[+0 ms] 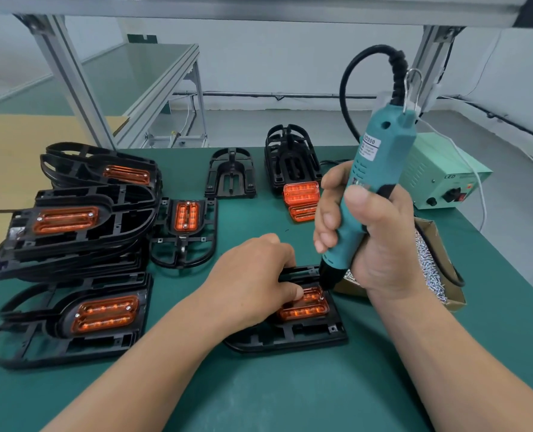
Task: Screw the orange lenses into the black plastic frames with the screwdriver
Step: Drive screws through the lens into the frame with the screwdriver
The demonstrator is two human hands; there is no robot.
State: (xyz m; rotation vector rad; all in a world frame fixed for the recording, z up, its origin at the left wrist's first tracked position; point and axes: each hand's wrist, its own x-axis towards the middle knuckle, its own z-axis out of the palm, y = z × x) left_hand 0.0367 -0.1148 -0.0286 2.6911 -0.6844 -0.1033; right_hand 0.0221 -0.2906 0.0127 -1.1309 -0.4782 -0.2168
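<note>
- Head view, workpiece: a black frame (316, 338) is lying flat on the green table (290, 397), near the front edge and right of centre. An orange lens (310, 310) is sitting in its recess.
- Head view, left hand: the left hand (252, 282) is reaching in from the left. Its fingers (294, 293) are curling down over the frame's far edge, and one fingertip is pressing on the lens's left part. The lens's right part is showing just beyond that fingertip.
- Head view, right hand: the right hand (380, 244) is gripping the teal screwdriver (374, 169), fingers wrapping its barrel and thumb lying across the front. The tool is standing nearly upright, tilting slightly right at the top. Its black nose is meeting the far right corner of the lens, just beside the left fingertip.
- Head view, supplies: a cardboard box of screws (430, 263) is lying behind the right wrist. A pale green power unit (439, 179) is standing at the table's far right.
- Head view, stock: loose orange lenses (301, 193) are lying in front of a stack of empty frames (290, 157), with a single empty frame (231, 173) beside it.
- Head view, finished parts: stacks of frames with lenses fitted (71, 238) are occupying the left side, and one fitted frame (185, 232) is lying alone beside them.
</note>
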